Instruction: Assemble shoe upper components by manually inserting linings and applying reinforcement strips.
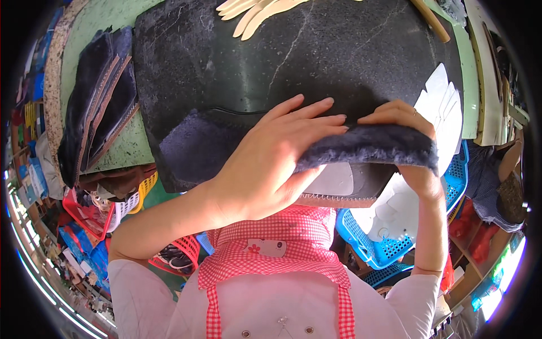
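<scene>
A dark blue fur-lined shoe upper (195, 150), with a stitched brown lower edge, lies on the black slab in front of me. Its right part is folded up, so a thick band of fur shows. My left hand (262, 161) rests over the middle, fingers stretched across the fold and thumb under its near edge. The fold's right end is in my right hand (415, 133), fingers over the top and thumb side below. A pale grey flat piece (333, 181) shows inside the upper beneath the fold, partly covered by my left thumb.
The black slab (203, 62) covers a green bench. Stitched dark uppers (101, 107) are stacked at left, white cut pieces (440, 101) at right. Cream curved strips (271, 14) and a wooden handle (432, 20) lie at the far edge. Blue basket (372, 251) and red basket (84, 217) stand below.
</scene>
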A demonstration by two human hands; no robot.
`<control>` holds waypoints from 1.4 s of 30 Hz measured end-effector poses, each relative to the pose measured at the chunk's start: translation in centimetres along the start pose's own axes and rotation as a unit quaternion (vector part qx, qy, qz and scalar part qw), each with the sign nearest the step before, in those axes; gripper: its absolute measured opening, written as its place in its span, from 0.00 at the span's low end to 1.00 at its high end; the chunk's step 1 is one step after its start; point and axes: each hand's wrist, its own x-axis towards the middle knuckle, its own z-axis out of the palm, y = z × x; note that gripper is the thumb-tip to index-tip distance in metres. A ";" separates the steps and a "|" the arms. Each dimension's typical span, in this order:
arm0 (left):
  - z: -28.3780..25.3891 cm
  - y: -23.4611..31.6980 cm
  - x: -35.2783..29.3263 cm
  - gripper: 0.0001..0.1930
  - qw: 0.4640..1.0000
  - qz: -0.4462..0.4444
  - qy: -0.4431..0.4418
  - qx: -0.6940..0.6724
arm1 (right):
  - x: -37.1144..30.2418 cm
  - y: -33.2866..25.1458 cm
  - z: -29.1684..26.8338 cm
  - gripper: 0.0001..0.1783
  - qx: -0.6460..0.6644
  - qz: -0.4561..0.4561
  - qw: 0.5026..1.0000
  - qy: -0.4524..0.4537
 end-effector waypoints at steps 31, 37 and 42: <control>-13.4 -0.3 -4.1 0.32 0.857 -0.042 0.165 0.486 | -19.6 12.7 -5.5 0.26 0.440 0.233 0.785 0.368; -9.4 -5.4 7.6 0.37 0.916 0.065 0.164 0.360 | -36.3 13.7 -7.1 0.29 0.454 0.327 0.755 0.342; -8.8 -7.5 11.4 0.32 0.892 0.052 0.142 0.425 | -39.2 13.2 -2.3 0.31 -0.162 0.490 0.783 0.347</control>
